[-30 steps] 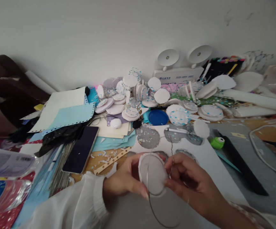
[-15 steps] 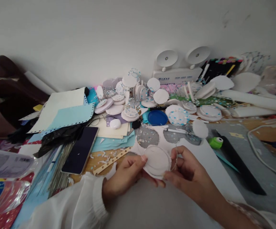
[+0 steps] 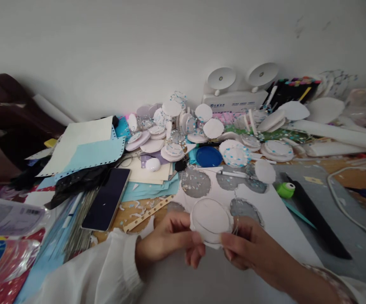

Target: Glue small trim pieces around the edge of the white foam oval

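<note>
A round white disc (image 3: 210,219) with a thin wire or thread ring lying on its face is held up between my two hands. My left hand (image 3: 174,238) pinches its lower left edge, thumb on the front and fingers behind. On the lower right edge, my right hand (image 3: 246,242) pinches it the same way, with thin wire showing by its fingers. Behind the disc lies a white sheet (image 3: 219,185) with round holes cut out of it; the grey mat shows through the holes.
Many white discs (image 3: 151,144), some with blue-beaded wire, are heaped along the wall. A blue lid (image 3: 208,156) lies before them. At left are a phone (image 3: 106,199) and paper sheets (image 3: 88,147). A green cutter (image 3: 286,190) and a black strip (image 3: 318,219) lie at right.
My right fingers have come down from the disc's upper right to its lower right edge. The disc has turned more upright, and my left thumb has shifted lower on it.
</note>
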Demonstrator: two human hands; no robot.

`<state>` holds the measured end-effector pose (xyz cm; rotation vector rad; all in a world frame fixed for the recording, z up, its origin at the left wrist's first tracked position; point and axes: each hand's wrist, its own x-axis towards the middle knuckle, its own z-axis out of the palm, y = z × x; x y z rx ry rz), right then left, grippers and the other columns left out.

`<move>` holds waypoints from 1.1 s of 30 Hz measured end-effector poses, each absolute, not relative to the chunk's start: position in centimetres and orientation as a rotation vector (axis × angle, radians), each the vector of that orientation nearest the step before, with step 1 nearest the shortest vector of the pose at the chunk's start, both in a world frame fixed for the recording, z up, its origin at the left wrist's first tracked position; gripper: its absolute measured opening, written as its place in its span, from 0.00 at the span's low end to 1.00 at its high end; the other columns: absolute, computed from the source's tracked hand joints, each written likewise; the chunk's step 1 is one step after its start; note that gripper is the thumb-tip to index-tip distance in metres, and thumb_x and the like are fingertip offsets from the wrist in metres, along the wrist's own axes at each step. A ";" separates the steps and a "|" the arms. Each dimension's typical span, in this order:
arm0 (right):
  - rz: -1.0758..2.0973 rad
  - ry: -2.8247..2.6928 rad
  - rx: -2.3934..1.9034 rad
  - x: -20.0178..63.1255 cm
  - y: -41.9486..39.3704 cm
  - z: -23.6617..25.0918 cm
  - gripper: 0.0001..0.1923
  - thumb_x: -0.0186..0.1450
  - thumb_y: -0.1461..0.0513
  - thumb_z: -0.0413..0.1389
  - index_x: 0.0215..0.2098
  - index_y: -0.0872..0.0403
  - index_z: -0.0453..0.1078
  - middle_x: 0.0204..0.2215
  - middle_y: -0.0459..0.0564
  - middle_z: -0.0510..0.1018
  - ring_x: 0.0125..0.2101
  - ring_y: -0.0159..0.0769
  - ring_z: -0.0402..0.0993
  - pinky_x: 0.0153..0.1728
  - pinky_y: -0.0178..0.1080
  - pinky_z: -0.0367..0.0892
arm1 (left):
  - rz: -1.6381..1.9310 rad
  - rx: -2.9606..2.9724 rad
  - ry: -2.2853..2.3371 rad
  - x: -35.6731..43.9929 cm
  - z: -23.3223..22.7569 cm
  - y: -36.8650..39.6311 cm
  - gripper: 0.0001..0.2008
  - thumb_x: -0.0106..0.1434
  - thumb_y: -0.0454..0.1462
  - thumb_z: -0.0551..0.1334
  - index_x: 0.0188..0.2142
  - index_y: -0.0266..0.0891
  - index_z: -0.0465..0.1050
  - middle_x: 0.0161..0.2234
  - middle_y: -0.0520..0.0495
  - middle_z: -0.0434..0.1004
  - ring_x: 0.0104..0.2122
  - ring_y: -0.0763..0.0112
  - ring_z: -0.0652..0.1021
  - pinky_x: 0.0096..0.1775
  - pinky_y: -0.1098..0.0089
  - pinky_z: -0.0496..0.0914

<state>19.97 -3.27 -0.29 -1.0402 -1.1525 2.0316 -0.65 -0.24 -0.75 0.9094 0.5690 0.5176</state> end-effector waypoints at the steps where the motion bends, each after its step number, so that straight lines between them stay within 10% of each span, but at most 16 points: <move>1: 2.027 -1.150 -1.042 19.9 -3.3 -0.2 0.29 0.58 0.39 0.60 0.20 0.54 0.63 0.14 0.37 0.57 0.14 0.20 0.45 0.16 0.32 0.41 | 0.515 0.912 0.580 -0.8 -0.6 -0.2 0.24 0.56 0.54 0.70 0.23 0.33 0.76 0.15 0.51 0.72 0.13 0.79 0.68 0.17 0.79 0.61; 11: 1.939 -1.179 -0.959 20.2 -3.3 0.5 0.26 0.55 0.39 0.62 0.25 0.53 0.69 0.19 0.42 0.66 0.16 0.23 0.47 0.17 0.32 0.43 | 0.469 0.869 0.593 -1.2 -0.6 0.0 0.24 0.51 0.52 0.71 0.15 0.35 0.69 0.09 0.57 0.61 0.06 0.85 0.56 0.10 0.77 0.43; 24: 1.995 -1.049 -1.103 20.1 -2.8 1.2 0.18 0.53 0.49 0.62 0.19 0.53 0.68 0.14 0.40 0.59 0.15 0.24 0.46 0.17 0.33 0.41 | 0.530 0.817 0.442 -0.4 -1.5 -0.1 0.34 0.53 0.65 0.61 0.19 0.34 0.74 0.10 0.50 0.66 0.09 0.77 0.64 0.13 0.75 0.56; 33: 2.116 -1.115 -1.019 20.6 -3.6 -0.1 0.24 0.54 0.42 0.63 0.21 0.53 0.71 0.14 0.40 0.61 0.14 0.23 0.48 0.14 0.31 0.42 | 0.558 0.850 0.564 -1.0 -0.1 -0.1 0.24 0.54 0.50 0.70 0.15 0.36 0.68 0.08 0.56 0.61 0.08 0.81 0.56 0.13 0.75 0.44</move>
